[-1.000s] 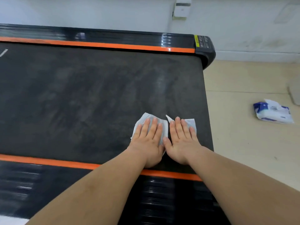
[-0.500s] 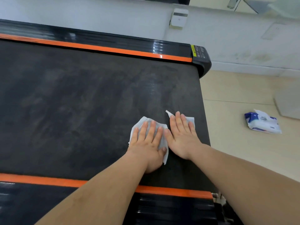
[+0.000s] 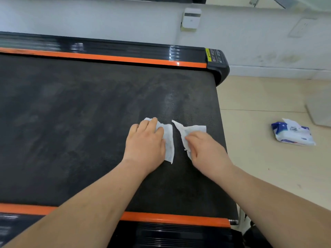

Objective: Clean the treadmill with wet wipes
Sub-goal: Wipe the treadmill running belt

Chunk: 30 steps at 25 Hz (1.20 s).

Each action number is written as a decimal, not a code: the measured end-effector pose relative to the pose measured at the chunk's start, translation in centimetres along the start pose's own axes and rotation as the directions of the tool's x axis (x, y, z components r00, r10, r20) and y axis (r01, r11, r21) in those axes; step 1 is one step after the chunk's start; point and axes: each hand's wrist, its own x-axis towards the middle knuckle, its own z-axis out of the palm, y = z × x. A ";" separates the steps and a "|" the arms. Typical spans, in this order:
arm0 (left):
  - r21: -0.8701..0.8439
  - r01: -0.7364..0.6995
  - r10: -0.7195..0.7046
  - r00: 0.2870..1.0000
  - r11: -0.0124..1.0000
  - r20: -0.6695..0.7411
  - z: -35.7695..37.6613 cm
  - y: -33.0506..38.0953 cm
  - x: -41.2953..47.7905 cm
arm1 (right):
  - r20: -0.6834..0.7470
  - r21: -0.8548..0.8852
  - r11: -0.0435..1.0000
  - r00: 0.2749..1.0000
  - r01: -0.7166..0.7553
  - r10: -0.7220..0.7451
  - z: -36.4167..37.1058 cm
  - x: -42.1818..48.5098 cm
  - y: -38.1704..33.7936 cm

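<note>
The treadmill's black belt (image 3: 80, 113) runs between two orange side strips, with its rear end at the right. My left hand (image 3: 145, 142) rests on a white wet wipe (image 3: 169, 140) on the belt, its fingers bent over the bunched sheet. Just to the right, my right hand (image 3: 207, 151) has its fingers curled onto a second white wet wipe (image 3: 190, 129), whose pointed corner sticks out ahead of the knuckles. The two wipes lie a small gap apart near the belt's right end.
A blue and white pack of wet wipes (image 3: 292, 134) lies open on the beige floor to the right of the treadmill. The white wall (image 3: 107, 18) with a small white box (image 3: 191, 19) stands behind. A grey object (image 3: 320, 111) sits at the right edge.
Both hands went from flat, straight fingers to bent fingers gathering their wipes. The hands have moved apart, leaving a gap between the two wipes. The camera has lifted slightly.
</note>
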 end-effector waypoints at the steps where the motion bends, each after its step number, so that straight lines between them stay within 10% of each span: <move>1: 0.002 -0.030 0.030 0.999 1.000 -0.040 0.3 -0.2 -0.2 | 0.008 -0.001 1.000 0.999 0.031 -0.031 0.5 -0.2 0.0; 8: -0.120 -0.130 0.160 0.946 0.984 0.283 2.5 -0.1 -0.9 | 0.174 -0.155 0.985 0.984 0.073 -0.045 0.4 4.3 1.7; 25: -0.043 0.258 -0.227 0.908 0.965 0.351 3.9 -2.3 23.1 | 0.131 -0.074 0.907 0.897 -0.415 0.421 -2.8 24.6 10.0; 30: -0.085 -0.245 0.259 0.911 0.966 0.320 3.7 2.7 25.4 | 0.083 -0.040 0.994 0.991 -0.103 0.106 -2.3 23.9 11.9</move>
